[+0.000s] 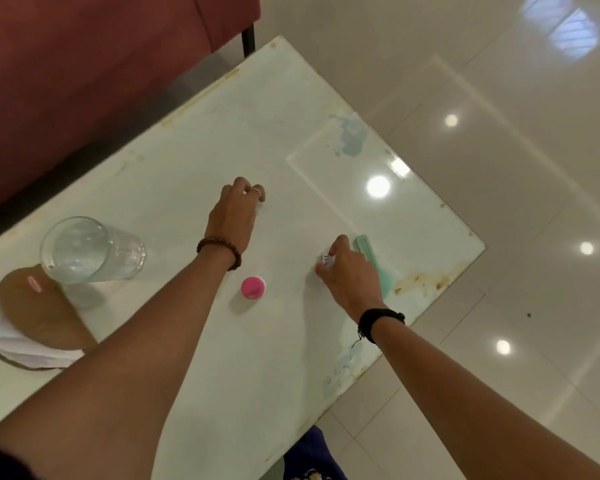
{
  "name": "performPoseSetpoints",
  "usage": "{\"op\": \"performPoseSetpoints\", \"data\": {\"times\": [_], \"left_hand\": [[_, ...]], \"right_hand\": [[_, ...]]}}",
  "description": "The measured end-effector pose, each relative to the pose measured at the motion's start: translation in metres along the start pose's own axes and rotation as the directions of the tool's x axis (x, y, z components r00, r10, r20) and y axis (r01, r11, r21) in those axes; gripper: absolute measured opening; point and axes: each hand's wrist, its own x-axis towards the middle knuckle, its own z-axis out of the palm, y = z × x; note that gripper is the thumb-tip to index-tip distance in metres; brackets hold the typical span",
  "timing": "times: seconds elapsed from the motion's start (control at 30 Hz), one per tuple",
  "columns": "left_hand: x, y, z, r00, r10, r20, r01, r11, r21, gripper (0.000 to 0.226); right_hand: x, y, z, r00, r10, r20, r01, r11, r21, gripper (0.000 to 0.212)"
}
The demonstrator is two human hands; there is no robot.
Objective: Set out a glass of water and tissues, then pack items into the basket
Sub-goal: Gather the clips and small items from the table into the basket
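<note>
While both arms reach out over the pale table (pixel 194 140), we see the left hand (pixel 234 216) resting at its middle with fingers curled under; whether they hold anything we cannot tell. The right hand (pixel 347 271) pinches a small white item (pixel 325 259) with printed marks between thumb and fingers, low over the tabletop. Just beside that hand, partly under it, lies a mint-green brush (pixel 371 258). Between the 2 forearms a small jar with a pink lid (pixel 253 287) stands on the table. At the left, a clear glass (pixel 90 251) holding water stands upright, touching a brown tissue holder (pixel 39 310) from which white tissues (pixel 11 337) spill near the table's edge. A red sofa (pixel 84 57) sits beyond the table, and glossy floor tiles (pixel 499 168) reflect ceiling lights. No basket shows in view.
</note>
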Motion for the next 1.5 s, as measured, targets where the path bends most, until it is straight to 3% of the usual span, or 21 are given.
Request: {"op": "performPoseSetpoints", "data": {"times": [0.1, 0.3, 0.47, 0.63, 0.73, 0.83, 0.97, 1.1, 1.2, 1.4, 1.5], "left_hand": [[0.003, -0.008, -0.004, 1.000, 0.009, 0.015, -0.009, 1.000, -0.008, 0.019], [-0.052, -0.016, -0.031, 0.979, -0.132, -0.158, 0.065, 0.927, -0.370, 0.014], [-0.150, -0.041, -0.083, 0.965, -0.145, -0.217, -0.006, 0.819, -0.574, 0.011], [-0.264, -0.096, -0.133, 0.902, -0.353, -0.248, 0.068, 0.684, -0.726, 0.014], [-0.342, -0.150, -0.153, 0.816, -0.500, -0.290, 0.121, 0.638, -0.760, 0.027], [-0.421, -0.215, -0.165, 0.682, -0.661, -0.315, 0.208, 0.587, -0.782, 0.033], [-0.537, -0.317, -0.179, 0.435, -0.815, -0.382, 0.374, 0.550, -0.747, 0.042], [-0.644, -0.408, -0.187, 0.143, -0.896, -0.420, 0.536, 0.427, -0.729, 0.042], [-0.691, -0.455, -0.181, -0.007, -0.935, -0.353, 0.588, 0.282, -0.758, 0.035], [-0.718, -0.524, -0.152, -0.049, -0.982, -0.184, 0.598, 0.119, -0.793, 0.013], [-0.706, -0.543, -0.146, -0.024, -0.988, -0.154, 0.644, 0.102, -0.758, 0.013]], "right_hand": [[-0.006, -0.002, 0.000, 1.000, 0.006, 0.020, -0.006, 1.000, 0.026, 0.022], [-0.046, -0.036, 0.000, 0.993, -0.011, -0.122, 0.053, 0.937, 0.346, 0.017], [-0.108, -0.100, 0.017, 0.971, -0.190, -0.145, 0.231, 0.904, 0.359, 0.014], [-0.188, -0.184, 0.072, 0.932, -0.360, -0.026, 0.346, 0.869, 0.355, 0.016], [-0.243, -0.238, 0.131, 0.884, -0.462, 0.073, 0.409, 0.840, 0.357, 0.015], [-0.300, -0.287, 0.201, 0.808, -0.548, 0.216, 0.447, 0.809, 0.380, 0.013], [-0.379, -0.353, 0.301, 0.666, -0.642, 0.379, 0.485, 0.759, 0.433, 0.010], [-0.451, -0.415, 0.399, 0.527, -0.688, 0.498, 0.528, 0.725, 0.442, 0.008], [-0.488, -0.452, 0.458, 0.472, -0.700, 0.536, 0.565, 0.707, 0.425, 0.007], [-0.528, -0.504, 0.546, 0.355, -0.749, 0.559, 0.784, 0.565, 0.259, 0.019], [-0.531, -0.514, 0.577, 0.302, -0.758, 0.578, 0.935, 0.354, -0.024, 0.021]]}}
